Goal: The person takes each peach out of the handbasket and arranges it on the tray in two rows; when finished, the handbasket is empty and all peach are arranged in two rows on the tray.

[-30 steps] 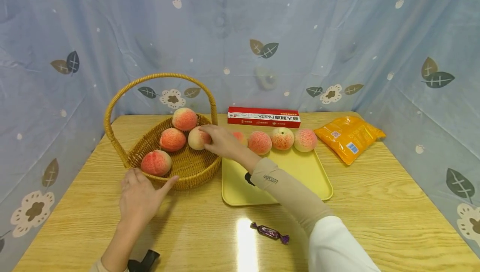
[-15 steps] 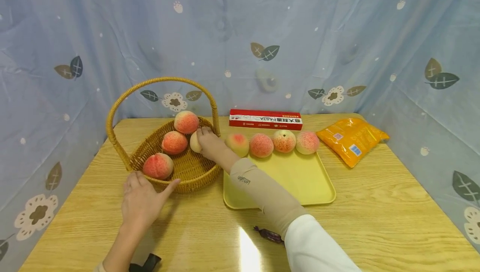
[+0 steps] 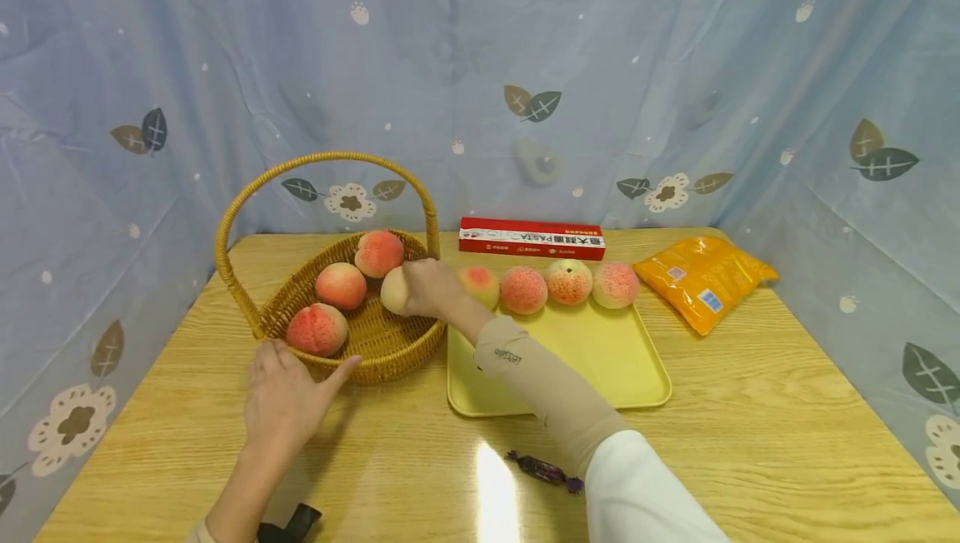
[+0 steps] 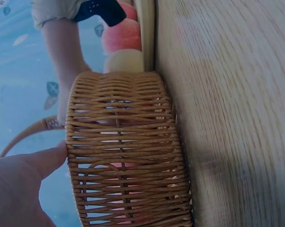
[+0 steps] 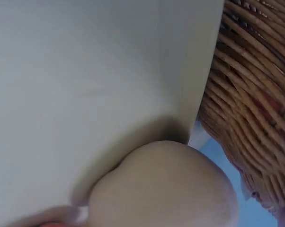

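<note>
In the head view my right hand [image 3: 433,289] reaches into the wicker basket [image 3: 390,366] and grips a pale peach [image 3: 393,291], its fingers partly hiding the fruit. Beside it in the basket lie three more peaches: a red-orange one [image 3: 379,254] at the back, an orange one [image 3: 341,286] in the middle and a red one [image 3: 317,330] at the front left. My left hand [image 3: 281,397] rests at the basket's front-left rim, thumb spread out. The left wrist view shows that thumb [image 4: 50,161] touching the rim, while the other fingers are out of sight there.
A yellow tray [image 3: 577,368] right of the basket bears several peaches [image 3: 523,291] in a row along its far side. Behind it lies a red pasta box [image 3: 531,239]. An orange packet [image 3: 705,281] is at the right, a purple-wrapped candy [image 3: 543,470] in front.
My right hand has gone deeper into the basket with the pale peach, then shifted slightly right. The back and middle peaches have rolled a little. My left hand stays at the rim.
</note>
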`<state>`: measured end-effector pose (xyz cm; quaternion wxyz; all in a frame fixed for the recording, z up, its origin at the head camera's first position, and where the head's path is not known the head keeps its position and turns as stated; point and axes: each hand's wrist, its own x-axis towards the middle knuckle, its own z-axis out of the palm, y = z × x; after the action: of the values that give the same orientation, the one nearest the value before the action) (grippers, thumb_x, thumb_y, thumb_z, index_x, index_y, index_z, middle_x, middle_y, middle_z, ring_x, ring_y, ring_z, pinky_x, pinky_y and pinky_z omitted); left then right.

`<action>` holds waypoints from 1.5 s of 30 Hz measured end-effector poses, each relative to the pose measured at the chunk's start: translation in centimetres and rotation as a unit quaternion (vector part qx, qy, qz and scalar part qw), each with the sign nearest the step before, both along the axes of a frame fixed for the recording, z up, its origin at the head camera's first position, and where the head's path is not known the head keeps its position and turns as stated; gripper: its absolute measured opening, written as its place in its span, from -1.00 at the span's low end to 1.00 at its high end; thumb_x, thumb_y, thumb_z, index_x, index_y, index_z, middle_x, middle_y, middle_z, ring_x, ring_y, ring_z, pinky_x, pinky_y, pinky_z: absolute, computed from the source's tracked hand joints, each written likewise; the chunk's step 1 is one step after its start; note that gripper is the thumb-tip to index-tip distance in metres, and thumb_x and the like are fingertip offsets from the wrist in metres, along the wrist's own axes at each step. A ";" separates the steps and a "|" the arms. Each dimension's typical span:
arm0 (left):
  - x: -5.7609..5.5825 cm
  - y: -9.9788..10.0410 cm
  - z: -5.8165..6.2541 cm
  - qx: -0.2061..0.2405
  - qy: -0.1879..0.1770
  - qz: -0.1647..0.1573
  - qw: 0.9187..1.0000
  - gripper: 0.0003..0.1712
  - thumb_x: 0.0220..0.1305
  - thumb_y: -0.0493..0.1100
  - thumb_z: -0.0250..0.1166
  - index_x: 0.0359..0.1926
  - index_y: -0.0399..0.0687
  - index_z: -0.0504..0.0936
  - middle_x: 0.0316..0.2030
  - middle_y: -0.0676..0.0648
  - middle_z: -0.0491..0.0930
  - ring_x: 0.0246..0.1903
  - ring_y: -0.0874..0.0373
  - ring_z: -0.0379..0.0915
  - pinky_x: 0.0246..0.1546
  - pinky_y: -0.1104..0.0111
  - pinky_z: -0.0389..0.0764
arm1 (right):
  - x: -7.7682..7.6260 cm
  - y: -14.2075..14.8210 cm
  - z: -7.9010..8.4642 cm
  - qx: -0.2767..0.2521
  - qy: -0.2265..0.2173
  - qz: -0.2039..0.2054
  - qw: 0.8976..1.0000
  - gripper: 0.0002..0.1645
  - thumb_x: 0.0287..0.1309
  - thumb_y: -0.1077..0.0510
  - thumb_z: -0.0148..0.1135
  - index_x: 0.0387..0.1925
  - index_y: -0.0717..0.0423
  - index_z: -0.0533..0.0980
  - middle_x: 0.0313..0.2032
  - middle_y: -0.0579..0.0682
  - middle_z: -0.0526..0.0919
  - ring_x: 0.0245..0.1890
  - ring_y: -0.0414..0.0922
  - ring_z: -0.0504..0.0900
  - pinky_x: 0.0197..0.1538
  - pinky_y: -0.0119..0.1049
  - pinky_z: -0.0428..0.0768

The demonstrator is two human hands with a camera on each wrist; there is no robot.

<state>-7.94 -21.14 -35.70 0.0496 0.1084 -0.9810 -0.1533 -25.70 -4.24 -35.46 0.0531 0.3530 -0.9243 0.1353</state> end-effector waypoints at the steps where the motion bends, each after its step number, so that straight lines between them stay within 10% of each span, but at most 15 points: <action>1: 0.0 0.0 0.0 -0.002 0.002 -0.001 1.000 0.40 0.22 0.53 -0.01 0.23 -0.91 -0.10 0.23 -0.78 -0.08 0.25 -0.63 -0.11 0.32 -0.22 -0.03 | 0.1 0.2 0.1 -0.024 -0.020 0.003 1.000 -0.42 -0.18 0.03 0.53 -0.08 0.19 0.59 -0.24 0.03 0.70 -0.21 -0.04 0.67 -0.15 -0.24 0.61; 6: 0.0 0.0 0.1 0.001 0.005 -0.001 1.000 0.40 0.22 0.53 0.00 0.23 -0.91 -0.10 0.23 -0.78 -0.08 0.27 -0.62 -0.14 0.33 -0.21 -0.08 | 0.5 1.6 0.3 -0.181 -0.127 0.008 0.975 -0.25 -0.23 0.11 0.58 0.11 0.22 0.57 -0.10 0.09 0.70 -0.12 -0.07 0.66 -0.12 -0.35 0.59; 12: 0.0 -0.1 0.0 0.009 0.005 -0.003 1.000 0.41 0.21 0.54 0.00 0.24 -0.90 -0.11 0.24 -0.78 -0.10 0.29 -0.61 -0.17 0.34 -0.21 -0.11 | 0.8 3.7 0.6 -0.372 -0.270 0.032 0.887 -0.29 -0.21 0.35 0.55 0.10 0.35 0.55 -0.02 0.23 0.66 -0.03 -0.01 0.67 -0.06 -0.35 0.62; 16: 0.0 -0.1 0.0 0.014 -0.002 -0.003 1.000 0.43 0.20 0.54 -0.01 0.25 -0.90 -0.14 0.25 -0.77 -0.12 0.29 -0.61 -0.19 0.34 -0.21 -0.11 | 1.2 5.3 1.0 -0.424 -0.320 0.020 0.847 -0.35 -0.19 0.40 0.53 0.07 0.34 0.57 0.00 0.25 0.65 0.01 0.02 0.66 -0.03 -0.29 0.63; 23: -0.1 -0.1 0.0 0.017 0.002 -0.004 1.000 0.42 0.21 0.53 0.01 0.25 -0.89 -0.14 0.25 -0.77 -0.13 0.29 -0.61 -0.19 0.34 -0.21 -0.12 | 2.6 8.9 1.8 -0.470 -0.352 0.022 0.809 -0.30 -0.12 0.50 0.42 0.17 0.41 0.47 0.09 0.30 0.58 0.08 0.11 0.60 0.05 -0.17 0.60; 33: 0.0 -0.2 -0.1 0.012 -0.002 -0.003 1.000 0.41 0.21 0.53 0.01 0.24 -0.90 -0.13 0.24 -0.77 -0.11 0.28 -0.61 -0.17 0.33 -0.21 -0.10 | 4.1 14.2 1.8 -0.441 -0.321 -0.038 0.837 -0.25 -0.20 0.46 0.49 0.15 0.40 0.49 0.07 0.29 0.59 0.10 0.11 0.59 0.06 -0.21 0.59; 40: -0.1 -0.2 0.0 0.017 -0.005 0.000 1.000 0.43 0.20 0.55 -0.01 0.25 -0.89 -0.13 0.25 -0.77 -0.12 0.28 -0.62 -0.18 0.32 -0.22 -0.07 | 4.9 16.3 0.5 -0.369 -0.256 -0.013 0.894 -0.27 -0.25 0.38 0.57 0.09 0.44 0.52 0.03 0.31 0.61 0.07 0.16 0.60 0.04 -0.16 0.60; 45: -0.1 -0.2 -0.1 0.014 -0.003 -0.001 1.000 0.42 0.20 0.54 0.00 0.24 -0.90 -0.12 0.24 -0.77 -0.10 0.28 -0.61 -0.16 0.32 -0.22 -0.07 | 5.1 16.7 -0.3 -0.330 -0.228 -0.029 0.916 -0.28 -0.30 0.30 0.61 0.04 0.38 0.58 -0.04 0.25 0.67 -0.02 0.11 0.66 -0.01 -0.18 0.63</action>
<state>-8.00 -21.31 -35.79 0.0452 0.1082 -0.9790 -0.1668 -20.57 12.42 -35.79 -0.0416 0.2485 -0.8238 0.5079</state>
